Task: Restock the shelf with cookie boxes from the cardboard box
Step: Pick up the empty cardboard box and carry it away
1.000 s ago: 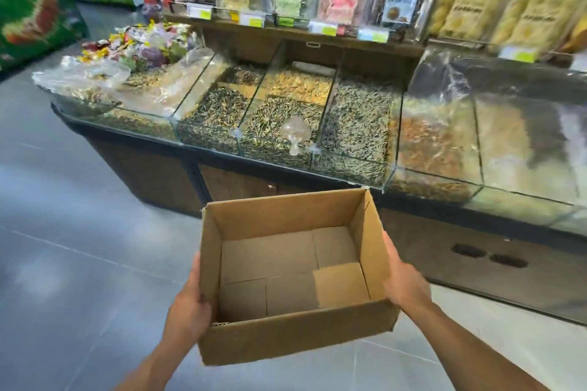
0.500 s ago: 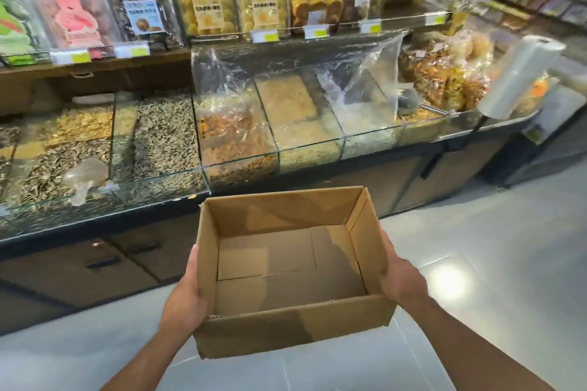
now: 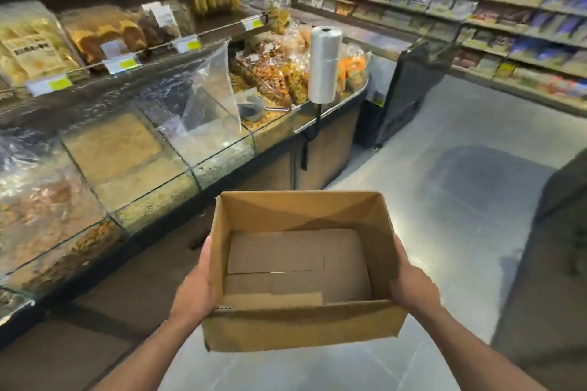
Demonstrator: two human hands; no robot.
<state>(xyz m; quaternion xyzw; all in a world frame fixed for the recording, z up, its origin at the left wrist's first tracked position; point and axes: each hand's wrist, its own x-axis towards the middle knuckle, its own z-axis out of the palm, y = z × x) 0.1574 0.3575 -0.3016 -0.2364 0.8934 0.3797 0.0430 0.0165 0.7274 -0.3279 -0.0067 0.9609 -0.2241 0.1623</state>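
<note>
1. Cardboard box [image 3: 301,330]: one, top open, bottom flaps on show inside, bare brown cardboard.
2. Hands: two. Left hand [image 3: 193,292] on the left wall, right hand [image 3: 413,289] on the right wall, box clamped between them.
3. Left grip: palm flat to the wall near the lower near corner, thumb lying up along the wall, fingers tucked under the bottom and out of sight. Has hold of the box.
4. Right grip: mirrored, palm on the right wall, thumb up along it, fingers hidden beneath. Holds the same box.
5. Box place: carried in the air, roughly level, low centre of view, over grey floor [image 3: 444,200], near the dark base of the counter, touching only the two hands.
6. Glass-bin counter [image 3: 222,149]: one, on the left, bins of loose snacks and grains, some under clear plastic sheet.
7. Metal scoop [image 3: 251,109]: one, in a far bin.
8. Roll of plastic bags [image 3: 325,63]: one, upright on a black post at the counter's end.
9. Price tags [image 3: 122,62]: four, along the rail above the bins; packs behind them blurred.
10. Wall shelves [image 3: 476,9]: far right, rows of packets, too blurred to count.
</note>
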